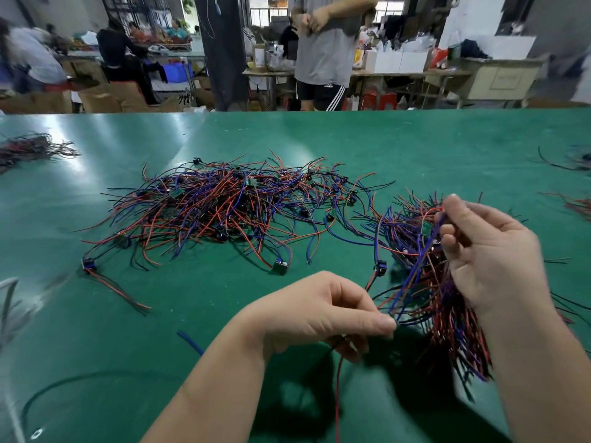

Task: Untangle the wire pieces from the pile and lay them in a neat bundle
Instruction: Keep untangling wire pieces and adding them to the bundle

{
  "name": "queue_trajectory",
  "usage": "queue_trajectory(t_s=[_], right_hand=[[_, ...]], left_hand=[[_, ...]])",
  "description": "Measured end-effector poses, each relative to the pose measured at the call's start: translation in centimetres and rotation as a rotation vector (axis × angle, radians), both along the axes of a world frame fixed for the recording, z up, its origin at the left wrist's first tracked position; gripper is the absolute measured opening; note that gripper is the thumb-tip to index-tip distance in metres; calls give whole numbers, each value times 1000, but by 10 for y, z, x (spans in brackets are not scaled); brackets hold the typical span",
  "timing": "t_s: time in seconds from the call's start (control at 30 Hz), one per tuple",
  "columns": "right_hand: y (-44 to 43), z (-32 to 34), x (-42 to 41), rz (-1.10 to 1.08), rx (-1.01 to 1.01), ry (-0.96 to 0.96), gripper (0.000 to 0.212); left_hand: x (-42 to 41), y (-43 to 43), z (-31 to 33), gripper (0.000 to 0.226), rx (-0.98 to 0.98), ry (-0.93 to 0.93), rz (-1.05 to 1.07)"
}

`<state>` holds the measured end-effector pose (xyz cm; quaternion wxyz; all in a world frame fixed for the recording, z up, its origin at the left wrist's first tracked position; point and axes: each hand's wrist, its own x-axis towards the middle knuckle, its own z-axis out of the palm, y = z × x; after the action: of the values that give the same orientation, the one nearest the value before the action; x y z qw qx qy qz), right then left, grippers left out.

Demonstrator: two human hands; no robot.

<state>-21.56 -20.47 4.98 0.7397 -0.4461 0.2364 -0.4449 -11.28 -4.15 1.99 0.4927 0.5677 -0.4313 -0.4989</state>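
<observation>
The right hand (489, 251) grips a wire bundle (447, 302) at lower right; the left hand (323, 311) pinches one red wire (337, 394) (the tangled pile (224, 206) lies centre-frame, beyond both).

On my feed: mat (415, 148) deep green, white glare streaks at left. Big pile (230, 206) is red, blue and black strands all mixed, small boards (251, 182) green, connectors (380, 266) black. I read bundle (447, 308) as same red-blue-black, purplish where blurred. Nearest me, single wire (338, 394) plain red, loose stub (190, 342) blue. Behind: shirt (323, 52) grey, shorts (323, 95) black, white side stripes.
</observation>
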Motion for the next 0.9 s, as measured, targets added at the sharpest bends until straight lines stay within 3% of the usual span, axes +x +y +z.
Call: queue_trajectory(t_s=[0.1, 0.17, 0.27, 0.33, 0.47, 0.57, 0.7, 0.77, 0.9], right_hand=[[3, -5, 4, 18, 48, -34, 27], [2, -6, 4, 87, 48, -57, 24], [-1, -3, 3, 282, -3, 17, 17], [3, -8, 4, 436, -100, 153, 34], [21, -19, 11, 582, -314, 297, 38], [29, -23, 16, 552, -361, 184, 37], [34, -25, 21, 485, -196, 52, 24], [33, -24, 22, 480, -81, 11, 11], [27, -19, 21, 473, 19, -8, 18]], left_hand=[[4, 3, 2, 18, -33, -52, -78], [6, 5, 2, 9, -117, 8, -88], [9, -3, -2, 33, -333, 347, 128], [9, -9, -1, 30, -438, 556, 291], [9, -12, 5, 26, -430, 715, 485], [5, -13, 7, 34, -428, 695, 602], [-6, -20, -2, 20, -408, 489, 692], [-12, -23, -6, 18, -451, 359, 676], [-13, -23, -8, 24, -561, 195, 552]])
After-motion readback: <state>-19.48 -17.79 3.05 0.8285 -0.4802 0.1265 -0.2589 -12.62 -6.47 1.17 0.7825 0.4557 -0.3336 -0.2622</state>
